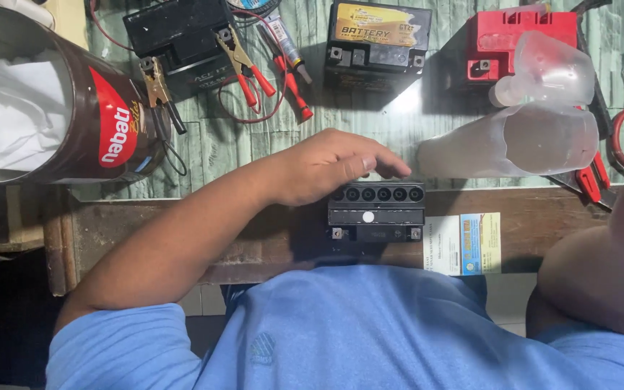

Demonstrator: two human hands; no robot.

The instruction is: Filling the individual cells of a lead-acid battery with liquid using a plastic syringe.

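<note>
A: Where is the left hand (326,167)?

B: It lies over the back edge of the small black battery (375,213), which sits at the near edge of the table (204,144), just in front of the person's blue shirt (341,332)

A: And the fingers (384,167)?

B: Loosely extended and close together, hardly spread, their tips resting on the battery's top beside its row of round holes. They grip nothing

A: The right hand?

B: Only the forearm shows at the right edge; the hand itself is out of view, so its fingers cannot be told

A: What lies around the battery?

B: Two clear plastic bottles (536,130) on their sides just beyond it to the right, a card (464,243) touching its right side, a red battery (518,40) and two more black batteries (377,43) farther back, red clamps (250,68) between them, and a brown tin (59,108) with white paper at far left
</note>
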